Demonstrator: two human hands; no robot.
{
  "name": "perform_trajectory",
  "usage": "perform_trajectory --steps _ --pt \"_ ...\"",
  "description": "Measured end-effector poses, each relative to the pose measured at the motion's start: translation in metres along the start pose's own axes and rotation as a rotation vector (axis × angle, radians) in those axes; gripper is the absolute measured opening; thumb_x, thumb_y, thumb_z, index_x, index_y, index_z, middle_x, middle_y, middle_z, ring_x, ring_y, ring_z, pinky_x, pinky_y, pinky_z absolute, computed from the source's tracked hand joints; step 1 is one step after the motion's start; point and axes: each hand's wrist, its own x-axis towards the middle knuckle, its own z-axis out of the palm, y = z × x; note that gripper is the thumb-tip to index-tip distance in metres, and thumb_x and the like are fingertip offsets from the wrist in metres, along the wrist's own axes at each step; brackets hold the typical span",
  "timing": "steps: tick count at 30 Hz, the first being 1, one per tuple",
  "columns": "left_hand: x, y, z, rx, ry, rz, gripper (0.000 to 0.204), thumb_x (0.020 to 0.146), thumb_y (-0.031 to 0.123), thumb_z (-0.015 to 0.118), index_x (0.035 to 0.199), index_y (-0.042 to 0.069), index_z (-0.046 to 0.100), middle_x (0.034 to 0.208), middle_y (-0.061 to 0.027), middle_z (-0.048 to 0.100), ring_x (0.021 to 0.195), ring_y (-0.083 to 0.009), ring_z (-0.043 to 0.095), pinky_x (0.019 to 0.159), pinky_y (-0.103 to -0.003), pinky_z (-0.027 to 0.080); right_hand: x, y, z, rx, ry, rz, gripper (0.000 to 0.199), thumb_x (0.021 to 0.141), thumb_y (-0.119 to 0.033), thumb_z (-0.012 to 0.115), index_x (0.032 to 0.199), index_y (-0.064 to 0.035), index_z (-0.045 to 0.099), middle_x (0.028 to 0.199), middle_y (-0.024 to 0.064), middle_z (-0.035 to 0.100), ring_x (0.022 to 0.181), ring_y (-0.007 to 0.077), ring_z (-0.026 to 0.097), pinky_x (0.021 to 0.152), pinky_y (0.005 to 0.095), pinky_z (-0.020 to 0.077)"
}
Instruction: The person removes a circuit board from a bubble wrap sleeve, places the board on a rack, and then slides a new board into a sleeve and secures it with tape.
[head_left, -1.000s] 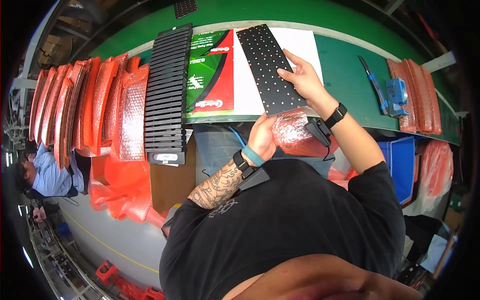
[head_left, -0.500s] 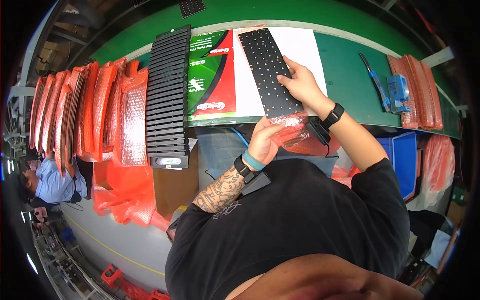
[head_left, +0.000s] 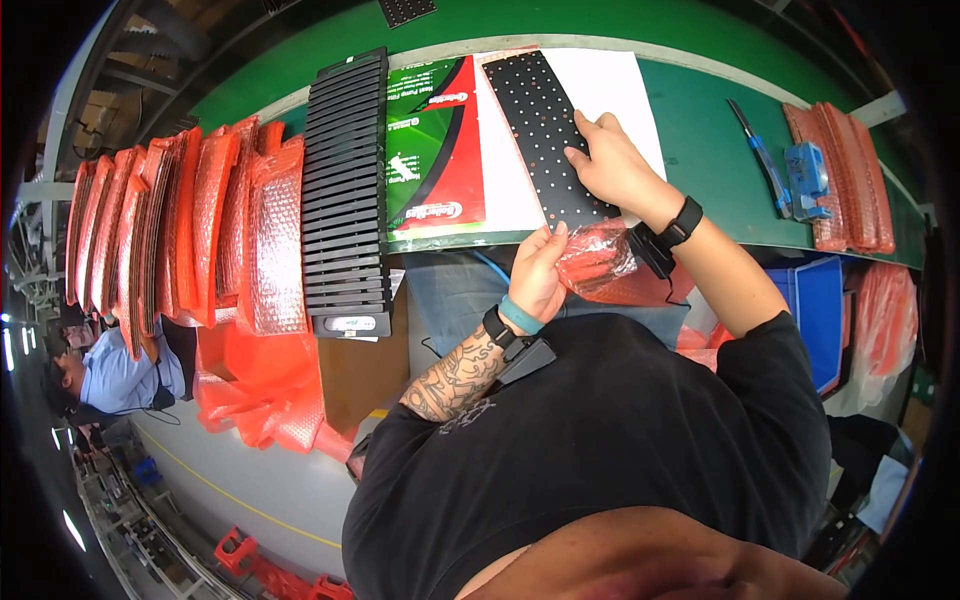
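While both hands meet the same piece, each holds it at a different place. Item: black panel (head_left: 548,140) with pale and reddish dots, slanting over a white sheet (head_left: 625,90) at the middle of the counter's (head_left: 700,150) near edge; its near end meets red bubble wrap (head_left: 597,262), which overhangs that edge. Right hand (head_left: 612,165): partly curled at the panel's right long edge, thumb on the dotted face; fingers beneath hidden. Left hand (head_left: 540,270): closed in a pinch on the wrap beside the panel's near-left corner; contact with the panel itself cannot be told. Left of the sheet: one red-and-green printed sheet (head_left: 435,150); one black slatted rack (head_left: 345,190), its near end at the counter's near edge. Toward the left end: a row of red bubble-wrapped packs (head_left: 190,220). Toward the right end: one blue-handled knife (head_left: 765,165), one blue tape dispenser (head_left: 805,180), further red packs (head_left: 850,180).
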Motion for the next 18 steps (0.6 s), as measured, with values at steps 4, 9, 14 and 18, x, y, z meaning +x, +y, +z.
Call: perform_trajectory --steps 4,9,14,18 --pt "-0.001 0.002 0.000 -0.016 0.033 -0.026 0.030 0.110 0.019 0.043 0.125 -0.005 0.052 0.121 -0.0189 0.066 0.110 -0.0294 0.068 0.098 -0.045 0.056 0.009 -0.004 -0.008 -0.111 -0.021 -0.066 0.055 0.089 -0.021 0.071 0.136 0.0040 0.057 0.109 0.0272 0.059 0.102 0.0416 0.061 0.092 0.0425 0.0499" --pt "-0.002 0.011 0.015 -0.030 0.087 -0.074 0.031 0.110 0.019 0.042 0.124 -0.007 0.052 0.120 -0.0203 0.066 0.109 -0.0312 0.068 0.097 -0.045 0.057 0.104 -0.005 -0.022 -0.233 0.099 -0.386 0.049 0.081 -0.022 0.079 0.122 -0.0003 0.066 0.111 0.0246 0.060 0.103 0.0418 0.060 0.093 0.0443 0.0494" --pt "0.001 0.014 0.014 -0.036 0.093 -0.137 0.032 0.110 0.018 0.041 0.124 -0.008 0.051 0.121 -0.0216 0.066 0.111 -0.0333 0.068 0.098 -0.046 0.056 0.218 0.000 -0.003 -0.314 -0.094 -0.519 0.056 0.070 -0.020 0.090 0.117 -0.0030 0.064 0.112 0.0158 0.065 0.106 0.0359 0.062 0.090 0.0420 0.0505" --pt "-0.005 0.011 0.016 -0.017 0.132 -0.091 0.031 0.110 0.018 0.040 0.125 -0.007 0.052 0.121 -0.0215 0.066 0.111 -0.0335 0.068 0.098 -0.046 0.057 0.231 -0.026 -0.003 -0.338 -0.405 -0.344 0.056 0.066 -0.019 0.093 0.111 -0.0035 0.063 0.109 0.0120 0.068 0.104 0.0303 0.064 0.087 0.0393 0.0504"
